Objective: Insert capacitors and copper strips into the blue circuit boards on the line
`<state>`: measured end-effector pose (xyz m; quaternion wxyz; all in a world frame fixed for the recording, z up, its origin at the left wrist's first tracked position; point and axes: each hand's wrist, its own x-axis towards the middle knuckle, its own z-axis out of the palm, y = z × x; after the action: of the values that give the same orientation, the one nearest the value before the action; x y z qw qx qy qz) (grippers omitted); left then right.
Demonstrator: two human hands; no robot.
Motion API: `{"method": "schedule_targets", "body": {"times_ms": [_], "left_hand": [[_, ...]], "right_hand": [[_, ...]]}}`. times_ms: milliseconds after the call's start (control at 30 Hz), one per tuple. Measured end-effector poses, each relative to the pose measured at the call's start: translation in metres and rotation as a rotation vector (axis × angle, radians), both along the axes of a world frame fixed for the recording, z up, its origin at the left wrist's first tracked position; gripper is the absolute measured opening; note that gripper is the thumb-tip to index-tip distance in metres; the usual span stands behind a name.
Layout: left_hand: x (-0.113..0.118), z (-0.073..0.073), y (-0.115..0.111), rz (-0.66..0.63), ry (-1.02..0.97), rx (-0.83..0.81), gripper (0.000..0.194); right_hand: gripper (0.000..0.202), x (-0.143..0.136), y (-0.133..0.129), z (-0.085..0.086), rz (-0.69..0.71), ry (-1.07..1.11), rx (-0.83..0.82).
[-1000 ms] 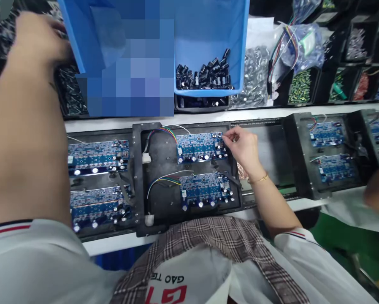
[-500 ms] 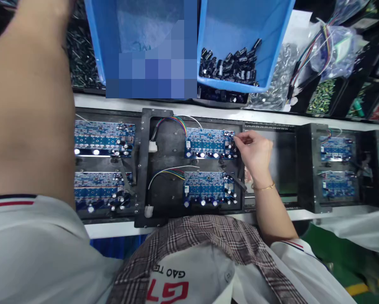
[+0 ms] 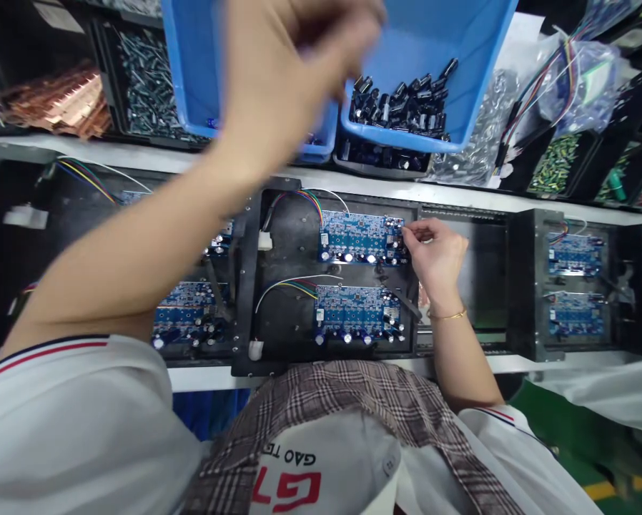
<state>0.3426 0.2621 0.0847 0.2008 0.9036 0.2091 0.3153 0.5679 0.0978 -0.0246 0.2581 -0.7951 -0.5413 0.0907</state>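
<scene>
My right hand (image 3: 437, 259) is at the right edge of the upper blue circuit board (image 3: 353, 239), its thumb and forefinger pinched together. Whatever the pinch holds is hidden behind the fingertips. My left hand (image 3: 294, 79) is raised over the blue bins, its fingers bent but smeared by motion, so I cannot make out anything in them. Beneath it, the left blue bin (image 3: 191, 71) is partly covered. Black cylindrical capacitors (image 3: 407, 107) lie heaped in the right bin. A second circuit board (image 3: 353, 315) lies nearer me in the same black fixture (image 3: 286, 250).
Further boards sit in fixtures to the left and at the right (image 3: 575, 254). Behind the white rail (image 3: 476, 192) are copper-coloured strips (image 3: 66, 100), a tray of small dark parts (image 3: 149, 86), and bagged wires (image 3: 568, 79). A person's pale sleeve (image 3: 615, 390) shows at right.
My left arm has swung from the far upper left to the right, and the hand is now over the blue bins. My right hand stays at the board's edge. The view has shifted slightly.
</scene>
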Motion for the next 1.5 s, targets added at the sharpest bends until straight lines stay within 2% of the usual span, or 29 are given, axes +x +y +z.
{"method": "schedule_targets", "body": {"times_ms": [67,100,133,233,400,567,667,933,1167,1233,1300,1400,1500], "left_hand": [[0.021,-0.024,-0.037,0.033,-0.223,-0.241,0.035],[0.031,-0.038,-0.054,-0.001,-0.250,-0.359,0.020],[0.039,-0.050,-0.068,-0.039,-0.235,-0.457,0.012],[0.056,-0.076,-0.092,-0.055,-0.137,-0.618,0.014],[0.058,-0.093,-0.085,0.025,-0.243,-0.855,0.015],[0.057,-0.106,-0.076,0.027,-0.314,-1.156,0.012],[0.059,-0.108,-0.075,0.025,-0.309,-1.228,0.011],[0.059,-0.101,-0.070,0.076,-0.337,-1.311,0.005],[0.057,-0.111,-0.067,0.015,-0.385,-1.333,0.007],[0.056,-0.114,-0.066,-0.006,-0.381,-1.343,0.007],[0.057,-0.114,-0.069,-0.018,-0.370,-1.360,0.007],[0.060,-0.103,-0.081,-0.090,-0.293,-1.364,0.010],[0.051,-0.079,-0.087,-0.229,-0.082,-1.185,0.008]], "right_hand": [[0.007,0.001,0.000,0.001,0.001,0.020,-0.003],[0.007,0.001,0.000,0.001,0.001,0.022,-0.002],[0.007,0.001,0.000,0.001,0.002,0.017,0.000],[0.009,0.000,0.000,0.001,-0.002,-0.006,0.011],[0.009,-0.002,0.001,-0.001,-0.023,0.036,0.027],[0.007,-0.001,0.001,-0.003,-0.033,0.052,0.027],[0.007,0.000,0.001,-0.003,-0.023,0.051,0.028],[0.007,0.002,0.003,-0.001,-0.016,0.080,0.003],[0.008,-0.003,0.006,0.002,-0.004,-0.023,-0.072],[0.009,-0.002,0.006,0.004,0.028,-0.064,-0.099],[0.010,-0.001,0.004,0.011,0.090,-0.014,-0.064],[0.025,-0.008,-0.008,0.027,0.176,0.298,0.082],[0.024,-0.019,-0.030,0.047,0.135,0.461,0.213]]}}
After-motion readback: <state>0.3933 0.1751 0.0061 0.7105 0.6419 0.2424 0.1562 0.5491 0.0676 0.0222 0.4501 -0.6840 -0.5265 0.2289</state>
